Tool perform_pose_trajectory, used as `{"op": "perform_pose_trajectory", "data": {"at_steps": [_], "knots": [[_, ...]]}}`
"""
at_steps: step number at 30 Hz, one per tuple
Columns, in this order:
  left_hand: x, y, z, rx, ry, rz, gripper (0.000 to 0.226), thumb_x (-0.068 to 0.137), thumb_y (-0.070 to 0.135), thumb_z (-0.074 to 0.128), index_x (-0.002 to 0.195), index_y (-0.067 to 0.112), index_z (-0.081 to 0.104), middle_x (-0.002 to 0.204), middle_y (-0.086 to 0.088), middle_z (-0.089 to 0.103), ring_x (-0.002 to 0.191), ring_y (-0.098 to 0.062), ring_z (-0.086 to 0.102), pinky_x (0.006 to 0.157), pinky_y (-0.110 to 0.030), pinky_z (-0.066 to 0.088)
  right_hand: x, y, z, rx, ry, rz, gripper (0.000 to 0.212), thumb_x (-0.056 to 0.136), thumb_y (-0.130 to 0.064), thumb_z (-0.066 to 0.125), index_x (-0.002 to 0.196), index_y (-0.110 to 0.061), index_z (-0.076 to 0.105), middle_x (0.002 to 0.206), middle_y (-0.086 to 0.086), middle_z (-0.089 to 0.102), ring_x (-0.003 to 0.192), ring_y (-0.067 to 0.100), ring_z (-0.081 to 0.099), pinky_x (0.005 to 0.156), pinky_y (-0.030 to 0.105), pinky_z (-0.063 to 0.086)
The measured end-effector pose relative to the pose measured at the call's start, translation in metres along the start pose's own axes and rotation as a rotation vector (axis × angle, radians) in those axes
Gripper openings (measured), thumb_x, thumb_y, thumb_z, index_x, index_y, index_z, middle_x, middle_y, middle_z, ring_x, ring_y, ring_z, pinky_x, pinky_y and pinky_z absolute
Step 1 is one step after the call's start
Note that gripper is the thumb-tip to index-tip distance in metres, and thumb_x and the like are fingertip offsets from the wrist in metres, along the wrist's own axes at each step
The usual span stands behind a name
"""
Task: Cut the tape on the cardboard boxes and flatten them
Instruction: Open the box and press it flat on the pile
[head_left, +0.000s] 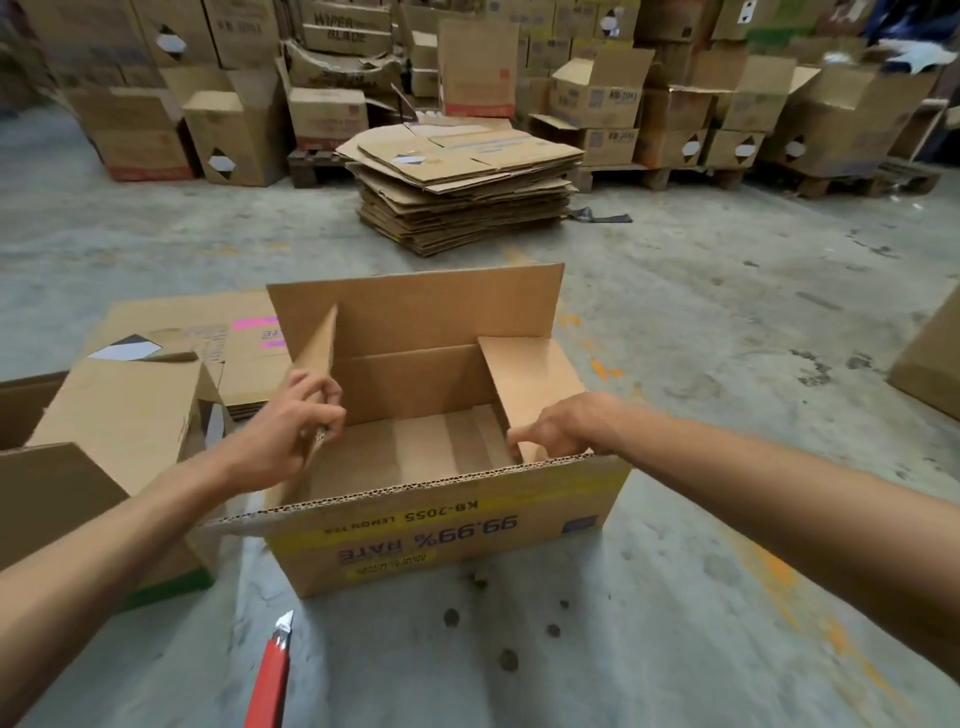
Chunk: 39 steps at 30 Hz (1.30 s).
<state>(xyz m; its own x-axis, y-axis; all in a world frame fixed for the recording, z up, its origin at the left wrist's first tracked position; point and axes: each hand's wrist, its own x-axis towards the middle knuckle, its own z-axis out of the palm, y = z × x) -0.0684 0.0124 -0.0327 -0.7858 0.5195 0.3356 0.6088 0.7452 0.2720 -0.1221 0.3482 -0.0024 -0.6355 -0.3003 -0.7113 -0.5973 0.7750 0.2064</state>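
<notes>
Left hand (291, 421) gripping the upright left flap (317, 364) of the open cardboard box (441, 530) on the concrete floor (701, 597); red box cutter (272, 670) lying just in front; right hand (558, 428) curled over the right flap (530, 374), fingers inside; flattened stack (462, 192) well beyond.

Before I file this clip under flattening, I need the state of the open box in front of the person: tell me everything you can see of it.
The open box is brown corrugated cardboard, standing upright on the concrete floor, its top flaps raised. Its near wall carries a yellow band with upside-down print reading "99.99% RATE". The inside looks empty, with the bottom flaps still closed. The left hand grips the left flap; the right hand rests at the right inner flap, fingers on the cardboard. A red utility knife lies apart, nearer the camera.
</notes>
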Motion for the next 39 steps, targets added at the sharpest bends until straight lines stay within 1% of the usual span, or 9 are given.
{"op": "perform_pose_trajectory", "data": {"at_steps": [5,8,12,19,23,25,29,34,39], "knots": [[-0.001,-0.009,0.0,-0.099,0.125,-0.074,0.064,0.059,-0.024,0.054,0.065,0.038,0.042,0.1,0.007,0.051,0.113,-0.008,0.04,0.088,-0.036,0.04,-0.015,0.056,-0.01,0.241,0.275,-0.083,0.039,0.082,-0.007,0.064,0.104,-0.029,0.04,0.083,-0.006,0.059,0.081,0.022,0.058,0.071,0.032,0.052],[-0.002,-0.019,-0.016,-0.21,0.267,-0.171,0.051,0.062,-0.014,0.051,0.065,0.037,0.05,0.098,0.015,0.052,0.101,-0.007,0.046,0.076,-0.014,0.039,-0.034,0.101,0.008,0.524,0.493,-0.066,0.042,0.071,-0.005,0.065,0.093,-0.031,0.041,0.081,-0.004,0.057,0.071,0.018,0.052,0.066,0.029,0.045],[-0.001,-0.02,-0.033,-0.359,0.417,-0.288,0.041,0.068,-0.035,0.051,0.065,0.006,0.051,0.099,-0.015,0.05,0.095,0.0,0.049,0.062,-0.008,0.042,-0.05,0.133,0.035,1.038,0.754,-0.009,0.042,0.057,-0.008,0.051,0.096,-0.02,0.044,0.087,0.008,0.046,0.07,0.018,0.041,0.052,0.026,0.038],[-0.008,-0.015,-0.031,-0.5,0.656,-0.397,0.032,0.08,-0.025,0.055,0.067,0.002,0.047,0.111,-0.006,0.057,0.113,-0.02,0.053,0.103,-0.035,0.041,-0.044,0.145,0.074,1.697,0.97,0.196,0.052,0.076,0.012,0.035,0.107,-0.023,0.055,0.084,0.016,0.052,0.057,0.029,0.06,0.056,0.041,0.06],[-0.005,-0.012,-0.024,-0.58,0.765,-0.505,0.022,0.083,-0.026,0.051,0.079,-0.005,0.054,0.129,-0.014,0.057,0.123,-0.021,0.05,0.092,-0.008,0.044,-0.025,0.117,0.096,1.688,1.379,0.255,0.047,0.093,0.002,0.043,0.125,-0.029,0.055,0.113,0.017,0.058,0.075,0.033,0.066,0.048,0.03,0.057],[-0.007,-0.017,-0.018,-0.625,0.792,-0.536,0.022,0.086,-0.025,0.048,0.084,-0.005,0.055,0.137,-0.009,0.054,0.13,-0.022,0.048,0.098,-0.012,0.044,-0.01,0.102,0.107,1.475,1.481,0.372,0.054,0.098,-0.002,0.042,0.135,-0.041,0.048,0.12,0.008,0.055,0.078,0.029,0.066,0.049,0.022,0.056],[-0.017,-0.019,0.0,-0.658,0.758,-0.561,0.068,0.077,-0.033,0.043,0.089,0.031,0.061,0.139,-0.003,0.052,0.117,-0.025,0.058,0.087,-0.02,0.053,0.03,0.069,0.14,1.199,1.287,0.407,0.067,0.091,-0.002,0.046,0.14,-0.047,0.046,0.106,0.004,0.06,0.075,0.028,0.066,0.071,0.05,0.059],[-0.041,-0.013,0.011,-0.597,0.629,-0.572,0.085,0.075,-0.033,0.035,0.118,0.036,0.059,0.127,-0.01,0.059,0.079,-0.033,0.059,0.064,-0.024,0.057,0.038,0.042,0.161,1.393,1.131,0.336,0.052,0.089,-0.032,0.068,0.135,-0.038,0.045,0.123,-0.009,0.058,0.08,0.013,0.068,0.072,0.048,0.058],[-0.047,-0.003,0.034,-0.854,0.726,-0.781,0.055,0.106,0.008,0.038,0.138,0.052,0.042,0.145,0.008,0.049,0.125,-0.02,0.056,0.098,-0.048,0.05,0.046,0.056,0.154,1.387,1.181,0.355,0.056,0.066,-0.075,0.07,0.103,-0.036,0.056,0.111,-0.007,0.066,0.082,0.017,0.07,0.067,0.05,0.058]]}}
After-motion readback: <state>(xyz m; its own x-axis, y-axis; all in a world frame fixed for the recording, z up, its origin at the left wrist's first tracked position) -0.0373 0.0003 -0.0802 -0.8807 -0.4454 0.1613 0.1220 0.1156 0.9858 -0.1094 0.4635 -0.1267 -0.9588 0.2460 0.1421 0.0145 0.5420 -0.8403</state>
